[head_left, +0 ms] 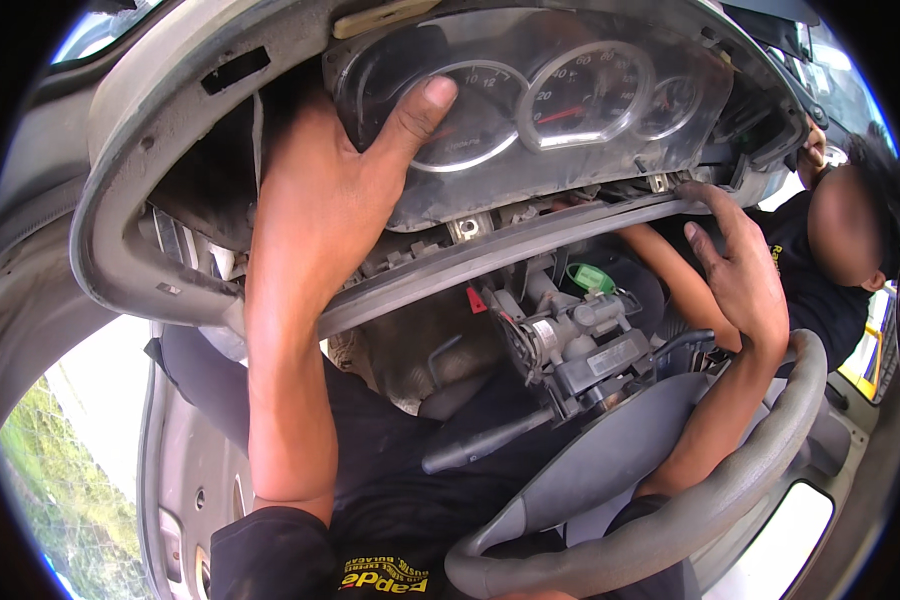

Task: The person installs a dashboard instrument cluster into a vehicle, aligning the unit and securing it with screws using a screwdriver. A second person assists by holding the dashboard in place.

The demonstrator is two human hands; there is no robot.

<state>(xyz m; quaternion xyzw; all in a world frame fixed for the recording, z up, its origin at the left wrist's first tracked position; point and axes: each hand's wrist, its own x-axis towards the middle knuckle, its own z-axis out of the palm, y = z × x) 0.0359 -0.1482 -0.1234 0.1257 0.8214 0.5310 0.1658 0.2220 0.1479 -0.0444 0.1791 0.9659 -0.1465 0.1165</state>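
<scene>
My left hand (330, 190) grips the left end of the instrument cluster (480, 185), a dark panel with round gauges under a clear cover. Its thumb lies across the cover, while the other fingers are hidden behind the panel. The cluster sits tilted in its dashboard opening, with a gap along its lower edge. My right hand (745, 265) is at the right end of the lower dashboard trim rail (490, 265). Its fingertips rest on the rail, and the thumb is apart, just below it.
The steering wheel (750, 480) tilts low at the right, in front of my body. Between it and the dash, the exposed steering column (590, 350) carries a stalk (490, 440) and a green tag (592, 279). A co-worker (820, 260) at the right reaches an arm under the dash.
</scene>
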